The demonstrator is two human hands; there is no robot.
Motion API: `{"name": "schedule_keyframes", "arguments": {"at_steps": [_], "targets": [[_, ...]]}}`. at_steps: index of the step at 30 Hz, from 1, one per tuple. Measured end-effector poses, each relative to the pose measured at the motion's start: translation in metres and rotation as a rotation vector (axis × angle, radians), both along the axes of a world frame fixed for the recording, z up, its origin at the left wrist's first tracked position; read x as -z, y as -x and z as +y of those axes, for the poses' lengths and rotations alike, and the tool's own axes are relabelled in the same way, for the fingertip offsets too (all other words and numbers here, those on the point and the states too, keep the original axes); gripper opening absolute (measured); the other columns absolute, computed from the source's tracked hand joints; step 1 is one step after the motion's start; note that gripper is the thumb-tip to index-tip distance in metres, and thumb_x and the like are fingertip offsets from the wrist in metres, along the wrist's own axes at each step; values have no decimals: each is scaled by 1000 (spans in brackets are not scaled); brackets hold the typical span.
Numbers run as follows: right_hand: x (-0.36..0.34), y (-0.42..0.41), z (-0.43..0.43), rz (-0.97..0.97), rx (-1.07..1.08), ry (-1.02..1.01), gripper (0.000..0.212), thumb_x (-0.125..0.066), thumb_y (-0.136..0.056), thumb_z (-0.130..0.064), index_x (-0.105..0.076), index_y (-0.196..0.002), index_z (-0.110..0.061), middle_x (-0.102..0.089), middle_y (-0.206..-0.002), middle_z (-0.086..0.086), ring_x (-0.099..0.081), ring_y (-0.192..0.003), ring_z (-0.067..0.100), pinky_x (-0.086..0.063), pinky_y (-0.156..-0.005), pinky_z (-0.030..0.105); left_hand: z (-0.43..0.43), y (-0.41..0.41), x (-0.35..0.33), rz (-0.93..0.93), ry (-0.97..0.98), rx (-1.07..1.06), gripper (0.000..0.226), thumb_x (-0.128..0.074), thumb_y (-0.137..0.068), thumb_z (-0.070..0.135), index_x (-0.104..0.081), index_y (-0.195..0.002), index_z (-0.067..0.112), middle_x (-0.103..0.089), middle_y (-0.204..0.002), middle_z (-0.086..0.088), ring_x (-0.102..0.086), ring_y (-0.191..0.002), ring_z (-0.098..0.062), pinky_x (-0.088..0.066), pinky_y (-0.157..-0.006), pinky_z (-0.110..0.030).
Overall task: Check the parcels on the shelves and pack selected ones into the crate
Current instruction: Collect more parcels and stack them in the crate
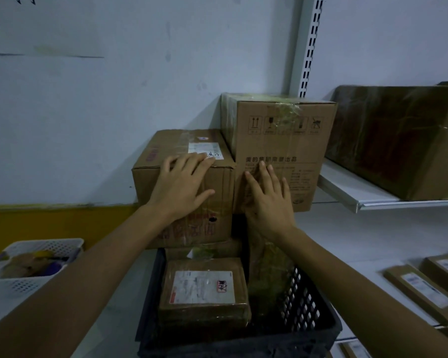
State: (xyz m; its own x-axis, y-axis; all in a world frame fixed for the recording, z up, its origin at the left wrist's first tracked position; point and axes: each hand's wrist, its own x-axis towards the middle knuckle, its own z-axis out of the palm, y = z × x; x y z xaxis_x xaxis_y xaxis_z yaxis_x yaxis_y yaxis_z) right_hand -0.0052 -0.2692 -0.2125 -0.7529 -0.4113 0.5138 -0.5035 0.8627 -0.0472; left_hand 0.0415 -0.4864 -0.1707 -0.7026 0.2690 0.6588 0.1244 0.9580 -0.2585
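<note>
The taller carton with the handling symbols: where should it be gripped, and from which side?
Probably from the front, palms clamping its two side faces high up. The taller carton has taped faces, no visible handles, and the shorter carton blocks its lower left side; the right side looks free. The right hand lies flat on its front.

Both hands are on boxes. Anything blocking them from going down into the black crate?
Yes. The black crate below the low box and tall box already holds a labelled flat parcel and a film-wrapped parcel beside it; hardly any free floor shows.
</note>
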Motion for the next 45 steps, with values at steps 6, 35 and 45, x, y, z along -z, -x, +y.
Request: {"name": "schedule_keyframes", "arguments": {"at_steps": [6, 35, 45], "targets": [[-18, -7, 13, 88, -18, 88, 74, -57, -90, -37, -19, -152, -19, -14, -159, 12, -13, -147, 27, -12, -119, 44, 14, -7, -3, -26, 184, 96, 68, -37, -90, 52, -32, -146, 13, -40, -148, -8, -37, -135, -22, -23, -112, -41], [45, -218, 610, -167, 728, 64, 73, -54, -91, -46, -18, -150, -22, -15, -159, 7, -16, -146, 25, -15, -117, 40, 679, -48, 111, -421, 106, 848, 70, -52, -91, 41, -24, -150, 15, -24, -157, -4, -23, -144, -23, -20, -116, -41], [114, -192, 803, -356, 1049, 145, 70, -54, -94, -41, -17, -150, -21, -14, -160, 7, -13, -146, 25, -14, -118, 39, 899, 34, 198, -634, 204, 1035, 73, -43, -96, 44, -7, -152, 16, -8, -161, -2, -11, -147, -19, -13, -116, -36]]}}
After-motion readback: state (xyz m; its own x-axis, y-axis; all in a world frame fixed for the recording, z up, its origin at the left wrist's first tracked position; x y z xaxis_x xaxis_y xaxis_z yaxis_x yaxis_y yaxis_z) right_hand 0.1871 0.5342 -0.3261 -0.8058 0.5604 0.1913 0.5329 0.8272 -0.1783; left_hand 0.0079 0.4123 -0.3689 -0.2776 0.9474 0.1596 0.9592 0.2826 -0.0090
